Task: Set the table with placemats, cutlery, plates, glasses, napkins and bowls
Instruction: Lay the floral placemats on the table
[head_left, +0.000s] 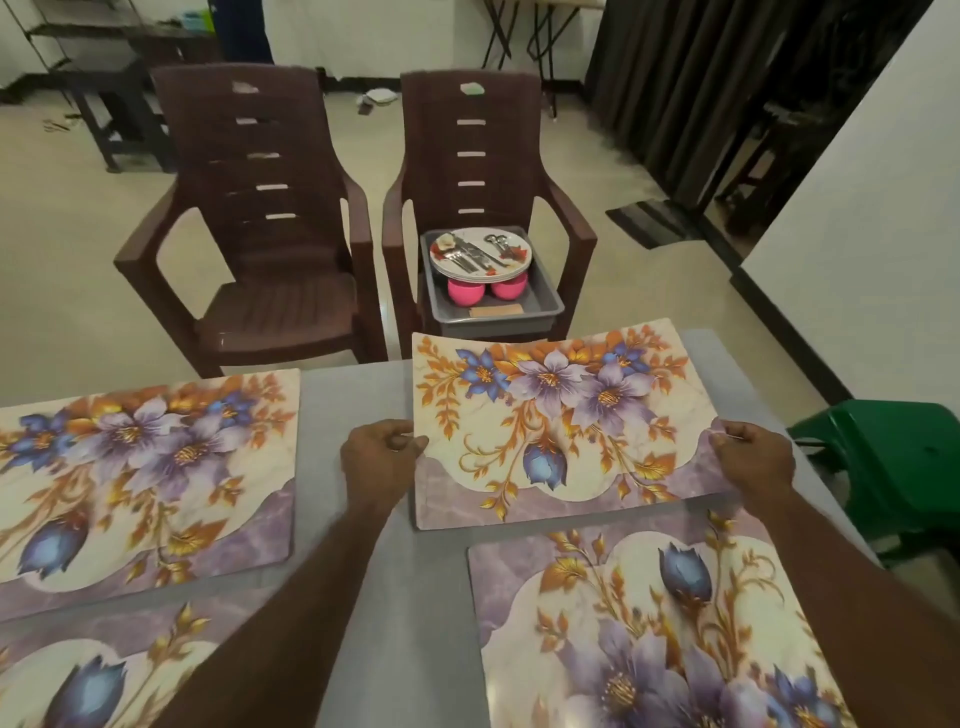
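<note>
overhead, grey table, 4 floral placemats; left hand, right hand pinch far-right placemat; 2 brown chairs beyond.

No legible text, label, brand, number or sign appears on any surface in view. The floral placemat at far right carries printed flowers only; a small tan tag in the grey tray is unreadable.

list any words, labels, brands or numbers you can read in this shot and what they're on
None can be read.
The floral placemat held by the left hand and right hand carries only flowers, no lettering.
A tan tag or label in the grey tray on the chair is too small and blurred to read.
</note>
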